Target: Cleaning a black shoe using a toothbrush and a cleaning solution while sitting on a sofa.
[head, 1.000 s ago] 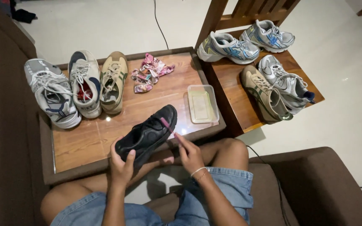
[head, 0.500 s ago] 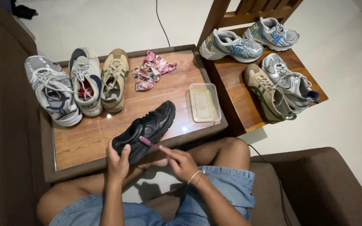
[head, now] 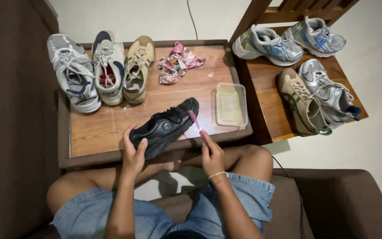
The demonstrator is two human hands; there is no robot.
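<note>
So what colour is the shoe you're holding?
The shoe is plain black all over, clearest in the head view.

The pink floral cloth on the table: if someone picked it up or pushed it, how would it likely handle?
The pink floral cloth lies crumpled in loose folds, so it would probably hang limp. It looks thin, likely light. Pushed across the glossy table, it would probably bunch or slide, not roll.

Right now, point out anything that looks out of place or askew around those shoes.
The crumpled pink floral cloth lies bunched on the wooden table beside three neatly lined shoes. The grey shoe overhangs the table's left edge. Nothing looks spilled or damaged.
</note>
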